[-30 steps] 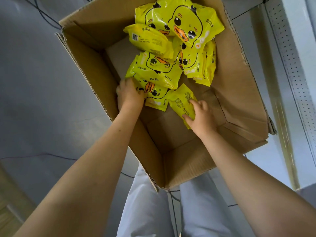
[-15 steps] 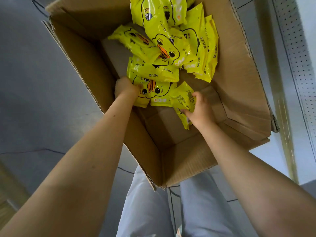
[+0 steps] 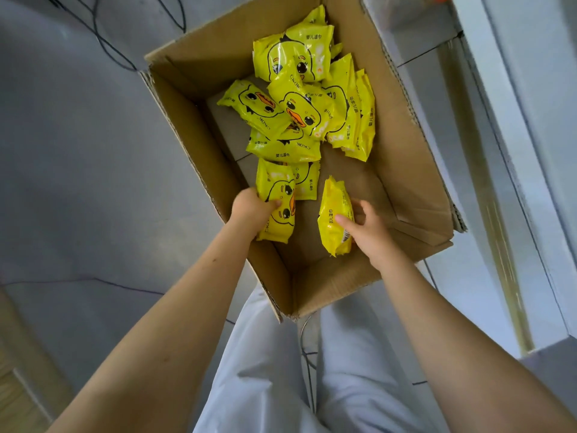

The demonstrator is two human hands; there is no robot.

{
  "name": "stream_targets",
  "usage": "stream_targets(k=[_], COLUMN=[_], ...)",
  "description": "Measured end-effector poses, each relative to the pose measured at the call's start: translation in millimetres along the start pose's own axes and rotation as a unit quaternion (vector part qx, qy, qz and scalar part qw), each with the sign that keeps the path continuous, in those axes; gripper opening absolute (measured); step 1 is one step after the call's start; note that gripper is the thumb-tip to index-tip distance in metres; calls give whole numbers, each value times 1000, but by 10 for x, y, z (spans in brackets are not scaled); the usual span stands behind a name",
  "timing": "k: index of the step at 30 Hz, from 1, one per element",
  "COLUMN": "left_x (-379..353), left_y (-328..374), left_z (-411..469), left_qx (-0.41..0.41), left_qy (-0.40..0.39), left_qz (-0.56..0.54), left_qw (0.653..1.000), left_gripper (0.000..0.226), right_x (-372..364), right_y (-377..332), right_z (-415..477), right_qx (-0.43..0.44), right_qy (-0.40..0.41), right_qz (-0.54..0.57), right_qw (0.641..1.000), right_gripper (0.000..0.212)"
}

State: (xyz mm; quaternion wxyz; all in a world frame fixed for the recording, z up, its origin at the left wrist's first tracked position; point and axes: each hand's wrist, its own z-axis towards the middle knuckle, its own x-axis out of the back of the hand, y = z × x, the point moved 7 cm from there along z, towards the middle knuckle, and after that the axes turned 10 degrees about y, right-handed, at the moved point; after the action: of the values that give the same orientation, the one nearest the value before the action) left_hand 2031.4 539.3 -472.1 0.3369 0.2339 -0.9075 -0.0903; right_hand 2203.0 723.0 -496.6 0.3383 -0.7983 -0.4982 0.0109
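Observation:
An open cardboard box [image 3: 406, 170] on the floor holds several yellow wet-wipe packs printed with a duck face, piled at its far end [image 3: 299, 101]. My left hand [image 3: 251, 209] grips one duck-face pack [image 3: 278, 210] by its left edge, near the box's left wall. My right hand [image 3: 367, 229] holds a second yellow pack [image 3: 334, 220] on edge, thumb across its front and fingers behind it. Both packs are raised above the bare near part of the box floor.
Grey floor tiles [image 3: 78, 151] surround the box, with dark cables [image 3: 106, 42] at the far left. A white perforated shelf upright [image 3: 530, 151] runs along the right. My legs in pale trousers [image 3: 274, 370] stand just before the box.
Both hands have closed round a pack each and lifted them toward me, away from the pile. The camera has pulled back, showing more of the box.

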Motion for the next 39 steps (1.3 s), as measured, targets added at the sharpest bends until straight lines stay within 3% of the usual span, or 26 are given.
stream_targets(k=[6, 11, 17, 25, 30, 36, 39], left_x=[193, 354, 550, 788, 808, 597, 388], left_y=[161, 388, 646, 890, 1084, 1310, 1389], left_z=[-775, -1393, -1858, -2220, -2484, -2853, -3080], left_qx=[-22, -76, -162, -231, -264, -281, -280], left_qy=[-62, -115, -113, -68, -53, -14, -22], left_qz=[-91, -140, -111, -82, -66, -50, -66], left_qw=[994, 981, 974, 967, 961, 958, 958], left_gripper=[20, 21, 28, 30, 34, 51, 37], right_x=[150, 134, 232, 648, 1054, 1617, 1991], right_y=[-258, -502, -725, -829, -828, -752, -691], right_z=[-666, -1243, -1675, -1950, -2149, -2284, -2372], right_qx=[-75, -105, -33, 23, 41, 63, 80], right_qy=[-36, -72, -71, -11, 70, 85, 104], right_qz=[190, 305, 300, 353, 340, 341, 348], right_qw=[978, 944, 951, 935, 937, 934, 928], right_gripper=[53, 41, 74, 30, 25, 20, 19])
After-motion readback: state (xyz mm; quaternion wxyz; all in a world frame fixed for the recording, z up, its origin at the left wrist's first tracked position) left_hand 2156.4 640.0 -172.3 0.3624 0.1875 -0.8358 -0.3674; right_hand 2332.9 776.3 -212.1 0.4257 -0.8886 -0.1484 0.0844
